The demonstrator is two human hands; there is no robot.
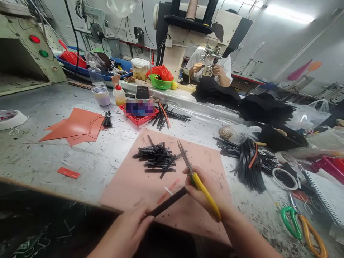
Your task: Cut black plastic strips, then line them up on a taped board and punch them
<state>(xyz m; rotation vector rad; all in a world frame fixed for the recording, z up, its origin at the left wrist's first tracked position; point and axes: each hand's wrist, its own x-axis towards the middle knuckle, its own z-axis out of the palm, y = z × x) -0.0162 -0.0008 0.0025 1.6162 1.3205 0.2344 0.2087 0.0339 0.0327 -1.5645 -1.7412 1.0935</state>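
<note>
My left hand (134, 224) is closed on the near end of a dark leather strip (170, 201). The strip slants up to my right hand (202, 190), whose fingers meet its far end. Also in my right hand is a pair of yellow-handled scissors (197, 179), blades pointing up and away with the tips almost together. Beyond the hands, a pile of short black strips (157, 156) lies loosely on a pinkish work mat (206, 161). A small white strip and an orange-marked piece (172, 190) lie just past the held strip.
Orange leather sheets (80, 125) and a tape roll (10, 119) lie left. A red basket (138, 120) and bottles stand behind. On the right are a bundle of black strips (249, 166) and green-and-orange scissors (301, 225). Across the bench, a person (225, 68) works at a machine.
</note>
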